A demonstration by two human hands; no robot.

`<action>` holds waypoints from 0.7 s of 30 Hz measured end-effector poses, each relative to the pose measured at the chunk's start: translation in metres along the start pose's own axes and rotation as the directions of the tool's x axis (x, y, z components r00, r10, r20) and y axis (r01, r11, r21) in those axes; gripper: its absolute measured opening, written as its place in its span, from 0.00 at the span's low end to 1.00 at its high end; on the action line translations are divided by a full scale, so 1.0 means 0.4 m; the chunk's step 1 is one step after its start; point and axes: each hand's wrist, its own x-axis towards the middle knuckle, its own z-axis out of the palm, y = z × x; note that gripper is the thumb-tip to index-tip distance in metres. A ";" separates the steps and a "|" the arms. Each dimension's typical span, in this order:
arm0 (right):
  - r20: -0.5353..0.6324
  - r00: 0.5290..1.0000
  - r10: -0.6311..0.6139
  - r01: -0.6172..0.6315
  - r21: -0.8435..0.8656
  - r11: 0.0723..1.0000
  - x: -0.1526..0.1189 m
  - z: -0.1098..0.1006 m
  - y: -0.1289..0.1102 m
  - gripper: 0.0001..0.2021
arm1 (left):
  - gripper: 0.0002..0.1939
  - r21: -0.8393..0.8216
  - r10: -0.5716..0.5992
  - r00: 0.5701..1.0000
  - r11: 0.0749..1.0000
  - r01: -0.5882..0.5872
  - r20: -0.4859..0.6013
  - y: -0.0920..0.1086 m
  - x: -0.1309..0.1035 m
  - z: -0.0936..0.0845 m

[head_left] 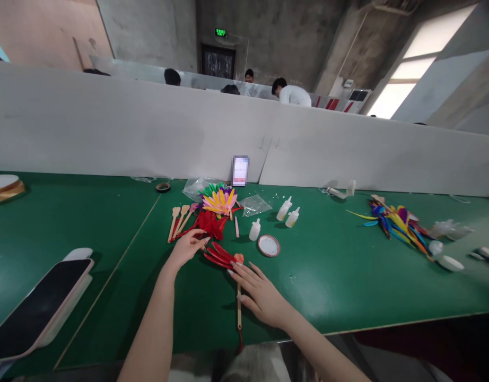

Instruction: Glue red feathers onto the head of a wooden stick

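A fan with a wooden stick handle and red feathers fanned to its left lies in front of me. A small orange-red piece sits at the top of its stick, and a dark red tassel hangs from the bottom. Over the stick lies my right hand, fingers stretched out, their tips on the bases of the feathers. My left hand is closed in a pinch beside the pile of loose red feathers; what its fingertips hold, if anything, is too small to make out.
Behind the hands are yellow-pink feathers, wooden sticks, white glue bottles and a round dish. A propped phone leans on the white partition. Left is a large phone-like device; right, multicoloured feathers.
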 end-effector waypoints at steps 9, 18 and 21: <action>0.016 1.000 0.008 -0.008 -0.006 1.000 -0.001 0.001 0.000 0.26 | 0.26 -0.009 0.087 0.996 0.996 -0.087 -0.010 0.008 0.004 0.060; 0.016 1.000 0.000 0.000 -0.027 1.000 0.000 0.003 -0.003 0.26 | 0.26 0.017 0.120 0.993 0.993 -0.120 -0.005 -0.002 0.014 0.076; 0.000 1.000 -0.005 0.005 -0.034 0.999 0.000 0.006 -0.002 0.26 | 0.25 0.011 0.122 0.992 0.992 -0.122 -0.006 -0.004 0.015 0.077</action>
